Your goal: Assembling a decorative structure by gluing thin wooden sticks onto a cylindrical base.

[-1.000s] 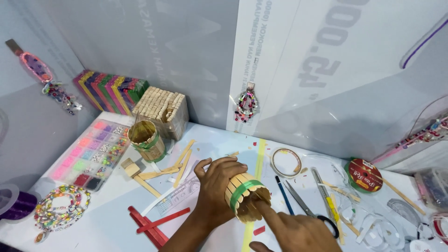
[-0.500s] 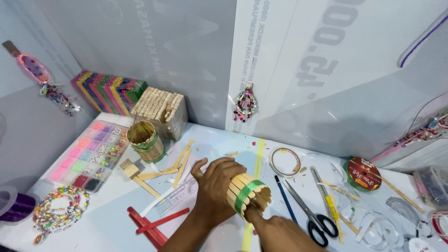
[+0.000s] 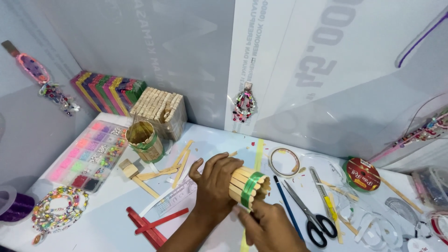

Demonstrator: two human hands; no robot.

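Stick cylinder (image 3: pixel 247 186) lies sideways, gripped between left hand (image 3: pixel 215 183) and right hand (image 3: pixel 270 226).

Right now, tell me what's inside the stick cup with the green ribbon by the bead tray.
The stick cup stands upright, open at the top; only shadowed inner stick walls show. Its bottom is hidden by the rim, so any contents can't be told.

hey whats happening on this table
A person holds a small cylinder of wooden craft sticks on its side above the white table. The left hand wraps round its closed end; the right hand pinches the green ribbon banding it. A finished stick cup, scissors and loose sticks lie around.
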